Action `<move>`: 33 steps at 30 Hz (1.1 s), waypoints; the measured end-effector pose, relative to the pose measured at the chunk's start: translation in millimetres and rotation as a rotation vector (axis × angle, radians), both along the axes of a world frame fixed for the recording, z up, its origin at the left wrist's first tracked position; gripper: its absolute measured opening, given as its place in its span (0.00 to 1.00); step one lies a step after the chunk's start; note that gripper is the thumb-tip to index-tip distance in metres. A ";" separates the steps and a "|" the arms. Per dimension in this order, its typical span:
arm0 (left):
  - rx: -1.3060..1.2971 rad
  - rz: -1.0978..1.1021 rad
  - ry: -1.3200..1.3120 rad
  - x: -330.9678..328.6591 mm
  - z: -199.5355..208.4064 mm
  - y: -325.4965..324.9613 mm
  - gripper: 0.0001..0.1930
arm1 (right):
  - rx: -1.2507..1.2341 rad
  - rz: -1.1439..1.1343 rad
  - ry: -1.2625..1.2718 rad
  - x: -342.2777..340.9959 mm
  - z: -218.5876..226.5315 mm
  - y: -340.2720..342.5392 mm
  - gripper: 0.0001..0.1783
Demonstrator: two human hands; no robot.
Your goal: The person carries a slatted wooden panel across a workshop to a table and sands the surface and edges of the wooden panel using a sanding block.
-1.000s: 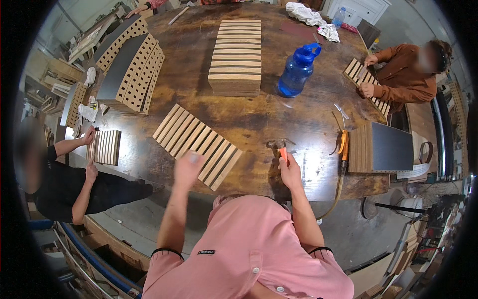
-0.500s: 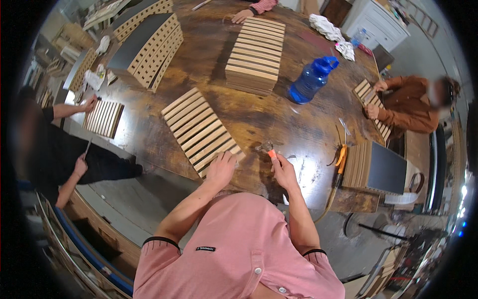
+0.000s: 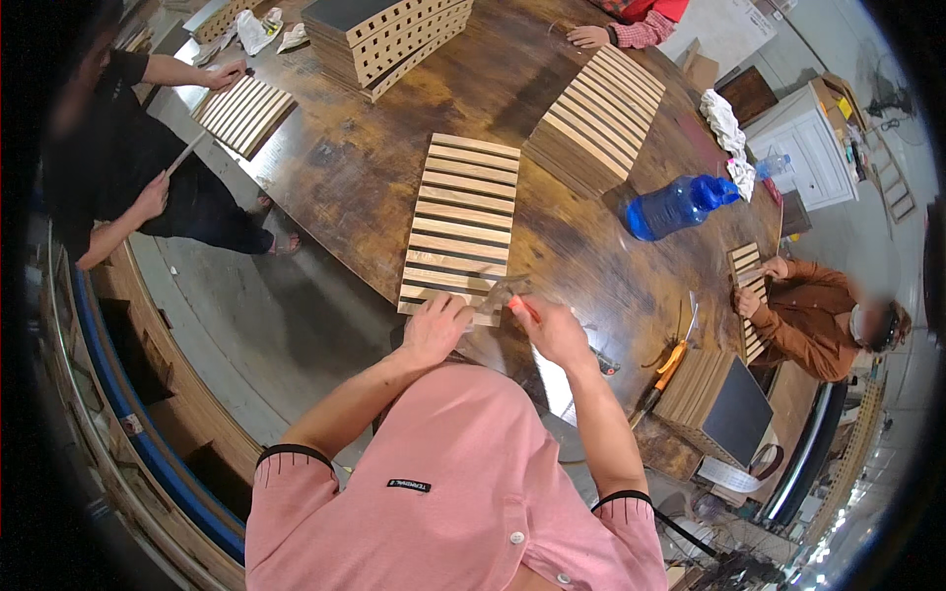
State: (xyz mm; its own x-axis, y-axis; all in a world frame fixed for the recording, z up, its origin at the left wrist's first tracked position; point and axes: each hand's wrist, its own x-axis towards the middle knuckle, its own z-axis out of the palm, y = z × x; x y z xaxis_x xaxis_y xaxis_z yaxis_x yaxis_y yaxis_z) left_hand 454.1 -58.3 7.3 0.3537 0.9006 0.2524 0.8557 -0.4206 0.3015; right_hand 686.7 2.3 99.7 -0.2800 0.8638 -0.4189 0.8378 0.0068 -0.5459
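The right grip (image 3: 552, 333) is closed around the handle of an orange-handled tool (image 3: 522, 309), whose metal head sits over the near right corner of a slatted panel (image 3: 461, 225), close to the left grip's fingertips; whether it touches the wood, I cannot tell. The left grip (image 3: 437, 330) rests on the panel's near end, fingers bent; whether they pinch anything, I cannot tell. The panel lies flat on the brown counter (image 3: 345, 187), stretching away ahead of the left grip, pale slats alternating with dark gaps. Beyond the right grip, ahead and slightly right, stands a stack of slatted panels (image 3: 601, 113), with a blue bottle (image 3: 670, 209) nearer. Right of that grip lie an orange air gun (image 3: 672, 361) and, just past it, dark-faced boards (image 3: 737, 412).
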 end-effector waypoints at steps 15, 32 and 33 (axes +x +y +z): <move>-0.021 -0.038 -0.024 -2.0 -11.2 4.0 0.12 | 0.119 0.121 -0.019 3.4 -1.1 11.4 0.25; -0.076 -0.060 0.027 0.9 6.0 5.1 0.11 | 0.154 -0.075 0.134 12.8 -12.5 1.0 0.20; -0.071 -0.062 0.029 0.0 3.6 2.9 0.11 | 0.134 0.056 0.033 14.1 -24.2 -3.8 0.20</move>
